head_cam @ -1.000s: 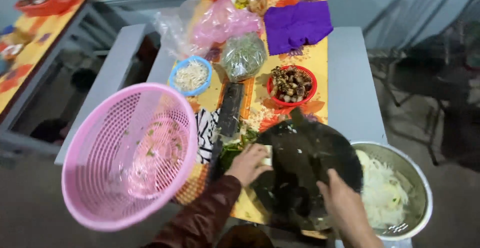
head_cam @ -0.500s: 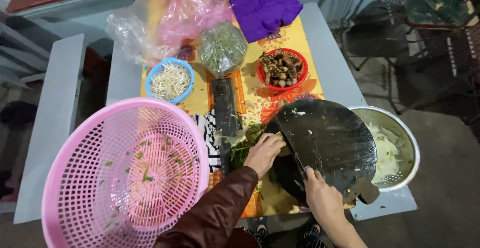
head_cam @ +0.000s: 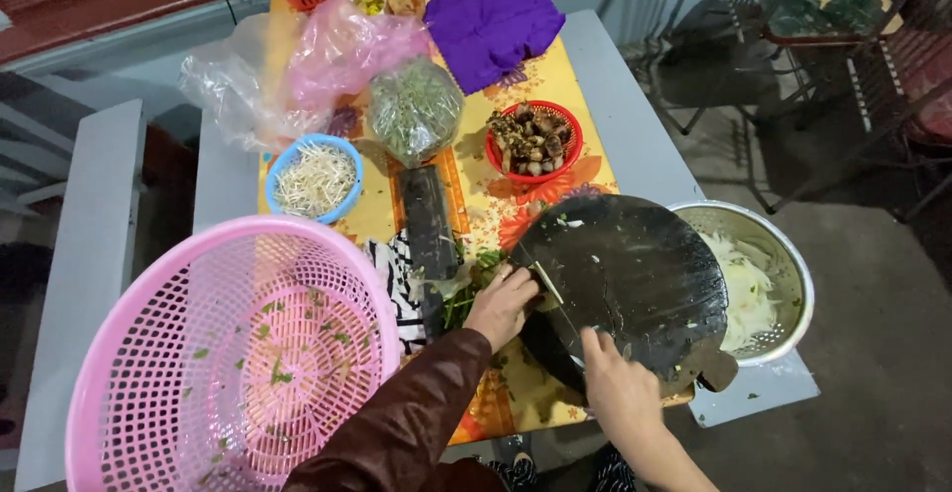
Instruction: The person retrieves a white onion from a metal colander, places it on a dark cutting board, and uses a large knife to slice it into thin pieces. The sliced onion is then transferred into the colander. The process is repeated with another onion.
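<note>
Round dark chopping board (head_cam: 635, 284): tilted over steel colander (head_cam: 783, 254) of shredded vegetable, at bench edge. Your left hand (head_cam: 504, 304) clasps its left rim, right hand (head_cam: 620, 388) its near edge. Likely heavy, stiff, wet-slick; grip rim both sides.

A pink basket (head_cam: 228, 363) sits beside a blue sprout bowl (head_cam: 315, 179) and red bowl (head_cam: 534, 141).

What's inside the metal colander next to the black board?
The metal colander holds a pile of pale shredded vegetable. The tilted round black board covers its left part, so anything lying there is hidden.
</note>
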